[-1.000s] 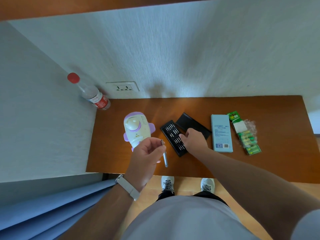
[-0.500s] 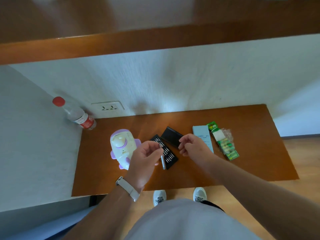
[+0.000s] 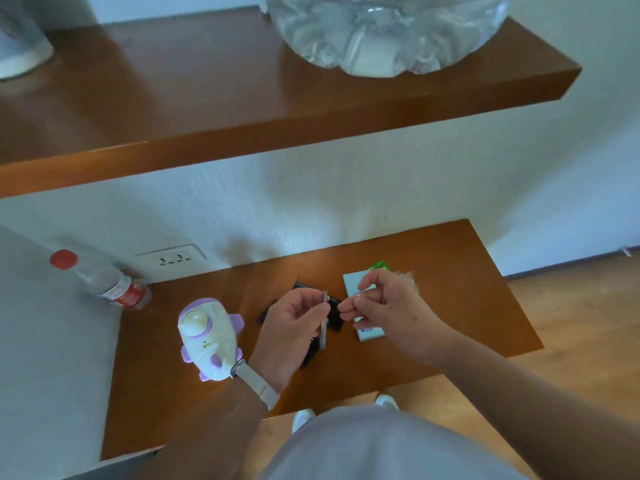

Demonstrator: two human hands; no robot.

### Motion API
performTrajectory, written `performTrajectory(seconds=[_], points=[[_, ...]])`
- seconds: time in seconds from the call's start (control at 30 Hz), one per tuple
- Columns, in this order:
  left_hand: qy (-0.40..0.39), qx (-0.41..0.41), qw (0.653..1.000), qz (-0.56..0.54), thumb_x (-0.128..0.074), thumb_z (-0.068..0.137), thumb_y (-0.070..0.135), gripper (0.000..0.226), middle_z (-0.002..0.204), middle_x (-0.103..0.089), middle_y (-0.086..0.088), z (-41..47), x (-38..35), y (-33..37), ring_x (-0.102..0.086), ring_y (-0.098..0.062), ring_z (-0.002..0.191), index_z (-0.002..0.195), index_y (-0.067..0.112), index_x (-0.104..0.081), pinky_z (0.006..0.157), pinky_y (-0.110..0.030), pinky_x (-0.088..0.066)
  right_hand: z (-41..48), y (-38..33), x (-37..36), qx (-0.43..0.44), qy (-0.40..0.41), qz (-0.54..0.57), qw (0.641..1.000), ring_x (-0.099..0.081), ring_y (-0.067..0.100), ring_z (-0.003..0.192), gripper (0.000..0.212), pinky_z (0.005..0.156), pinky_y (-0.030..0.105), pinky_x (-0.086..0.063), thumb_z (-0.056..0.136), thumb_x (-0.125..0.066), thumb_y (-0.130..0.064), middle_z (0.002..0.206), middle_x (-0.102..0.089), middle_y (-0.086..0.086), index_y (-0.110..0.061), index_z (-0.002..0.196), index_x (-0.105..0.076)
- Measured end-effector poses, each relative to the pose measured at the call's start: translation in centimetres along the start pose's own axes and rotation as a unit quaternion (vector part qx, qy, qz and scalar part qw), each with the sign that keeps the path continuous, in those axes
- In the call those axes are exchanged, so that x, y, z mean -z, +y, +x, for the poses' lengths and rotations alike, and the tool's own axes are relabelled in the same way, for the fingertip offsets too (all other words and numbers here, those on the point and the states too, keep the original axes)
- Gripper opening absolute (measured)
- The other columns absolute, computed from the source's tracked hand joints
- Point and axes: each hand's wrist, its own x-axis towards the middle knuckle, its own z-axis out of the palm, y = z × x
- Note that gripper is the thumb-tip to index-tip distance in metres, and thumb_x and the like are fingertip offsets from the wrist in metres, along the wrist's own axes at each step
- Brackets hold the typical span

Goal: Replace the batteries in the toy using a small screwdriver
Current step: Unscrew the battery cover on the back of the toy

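A white and purple toy lies on the low wooden shelf, left of my hands. My left hand holds a slim silver screwdriver handle upright above the shelf. My right hand hovers just to its right with fingertips pinched together near the handle's top; any bit between them is too small to make out. The black bit tray lies mostly hidden beneath both hands. Behind my right hand show a pale blue box and a corner of the green battery pack.
A clear bottle with a red cap leans in the back left corner beside a wall socket. An upper wooden shelf juts out above, carrying a large clear water jug. Wooden floor lies to the right.
The view tilted upward, revealing the upper shelf. My right hand left the bit tray and rose beside the top of the screwdriver handle, which my left hand has kept holding.
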Motion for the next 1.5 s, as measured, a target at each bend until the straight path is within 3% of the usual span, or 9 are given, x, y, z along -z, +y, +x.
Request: performTrajectory(seconds=[0.1,0.2,0.37,0.57,0.73,1.07,1.23,1.5], points=[[-0.016,-0.013,1.0,0.019,-0.065,0.096,0.019,0.01,0.077,-0.07,0.005,0.0,-0.9,0.9,-0.065,-0.011,0.076,0.092,0.023,-0.073,0.071,-0.025,-0.056,-0.8,-0.7,1.2,0.003,0.009,-0.061,0.998,-0.075,0.017,0.084,0.01,0.071,0.024,-0.06,0.097,-0.061,-0.013,0.087,-0.078,0.002,-0.006,0.102,-0.056],[-0.032,-0.022,0.999,0.024,-0.063,0.097,0.019,0.012,0.071,-0.07,0.016,0.0,-1.7,1.8,-0.067,-0.005,0.072,0.093,0.023,-0.073,0.063,-0.017,-0.051,-1.4,-1.1,2.2,0.012,0.033,-0.095,0.995,-0.074,0.013,0.078,0.007,0.067,0.021,-0.058,0.094,-0.066,-0.019,0.082,-0.077,-0.003,-0.012,0.093,-0.063],[-0.055,-0.043,0.997,0.039,-0.061,0.098,0.014,0.013,0.066,-0.068,0.023,0.0,-3.1,3.1,-0.067,0.003,0.067,0.095,0.017,-0.074,0.056,-0.012,-0.048,-2.1,-1.6,3.7,0.037,0.062,-0.083,0.994,-0.074,0.009,0.086,0.004,0.081,0.027,-0.059,0.091,-0.069,-0.02,0.084,-0.077,-0.01,-0.02,0.095,-0.067],[-0.073,-0.049,0.995,0.057,-0.059,0.099,0.013,0.016,0.068,-0.068,0.021,0.3,-4.0,3.7,-0.066,0.006,0.073,0.097,0.017,-0.075,0.06,-0.012,-0.05,-2.1,-2.1,4.8,0.064,0.058,-0.163,0.983,-0.069,-0.001,0.092,0.014,0.085,0.027,-0.059,0.097,-0.059,-0.022,0.087,-0.075,-0.019,-0.035,0.093,-0.062],[-0.075,-0.056,0.993,0.073,-0.06,0.098,0.014,0.016,0.071,-0.069,0.021,0.6,-4.5,3.9,-0.065,0.008,0.075,0.097,0.018,-0.076,0.059,-0.012,-0.049,-2.0,-2.4,5.0,0.082,0.037,-0.258,0.962,-0.067,0.009,0.095,0.022,0.077,0.027,-0.06,0.1,-0.055,-0.031,0.097,-0.071,-0.015,-0.048,0.087,-0.052],[-0.063,-0.054,0.994,0.078,-0.062,0.097,0.015,0.016,0.088,-0.07,0.006,0.9,-4.9,4.0,-0.065,0.008,0.083,0.098,0.018,-0.078,0.06,-0.012,-0.049,-1.4,-2.5,5.6,0.095,0.018,-0.268,0.959,-0.067,0.012,0.09,0.022,0.082,0.034,-0.06,0.1,-0.055,-0.03,0.09,-0.071,-0.015,-0.046,0.085,-0.054],[-0.055,-0.055,0.994,0.081,-0.062,0.097,0.016,0.016,0.091,-0.071,0.004,0.8,-5.0,4.0,-0.063,0.009,0.082,0.098,0.018,-0.078,0.063,-0.012,-0.049,-1.2,-2.5,5.8,0.097,-0.001,-0.273,0.957,-0.068,0.009,0.088,0.019,0.082,0.032,-0.06,0.1,-0.055,-0.029,0.089,-0.071,-0.015,-0.043,0.087,-0.058],[-0.051,-0.064,0.99,0.11,-0.063,0.097,0.019,0.015,0.085,-0.07,0.009,0.7,-4.8,3.4,-0.062,0.002,0.079,0.099,0.02,-0.078,0.067,-0.013,-0.049,-1.0,-2.6,6.1,0.077,-0.032,-0.302,0.95,-0.068,0.015,0.089,0.02,0.083,0.04,-0.06,0.099,-0.056,-0.031,0.088,-0.071,-0.013,-0.045,0.084,-0.06]])
